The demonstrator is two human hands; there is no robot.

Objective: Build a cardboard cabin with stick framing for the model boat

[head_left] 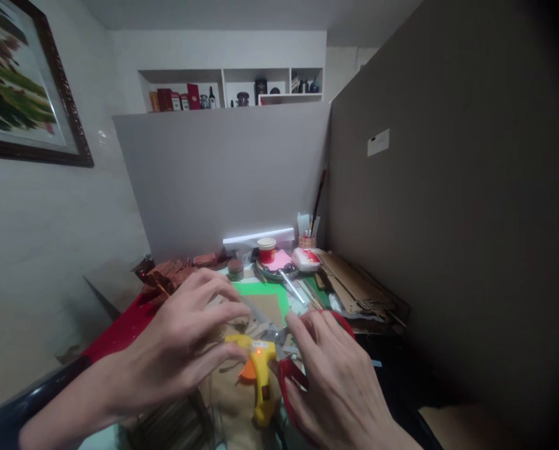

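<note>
Red-handled scissors (289,375) are in my right hand (338,369), whose fingers are wrapped round the loops. The metal blades point up and to the left, partly hidden. My left hand (192,331) hovers at the left with its fingers apart and bent, holding nothing that I can see. Between the two hands lies a yellow glue gun (264,381) with an orange trigger and a small lit red light. Small scraps are on the table beyond it, by a green sheet (260,289) with brown card on top.
Stacked cardboard (354,281) lies at the right along a grey partition (448,206). Reddish-brown pieces (167,272) are piled at the left. At the back stand a red paper cup (267,251), a brush holder (307,241) and a white-and-red packet (306,259).
</note>
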